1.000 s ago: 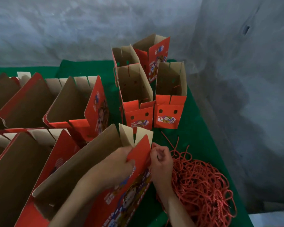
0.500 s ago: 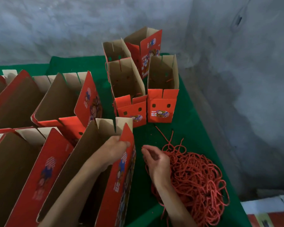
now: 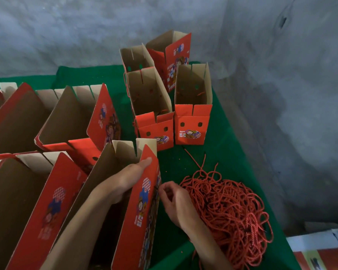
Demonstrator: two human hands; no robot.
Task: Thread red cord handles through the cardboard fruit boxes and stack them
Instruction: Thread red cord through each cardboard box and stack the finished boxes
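An open red cardboard fruit box [image 3: 142,211] stands in front of me, brown inside. My left hand [image 3: 133,176] is inside it, with straight fingers pressed along the inner side of its right panel up to the top edge. My right hand [image 3: 176,201] is just outside that panel. Its fingers are curled and the fingertips pinch together at the printed face, seemingly on a thin end of red cord. A tangled heap of red cord [image 3: 228,211] lies right behind this hand on the green cloth.
Several upright open boxes cluster at the back, among them a pair [image 3: 191,129] [image 3: 156,131] with round holes in front. More open boxes [image 3: 103,117] [image 3: 53,207] crowd the left. The green table [image 3: 228,137] ends at a grey wall on the right. Printed flats [image 3: 320,250] lie bottom right.
The box has swung from tilted to more upright. My left hand slid from gripping its flap to the inside of the panel. My right hand left the flap, dipped to the cord heap, then returned.
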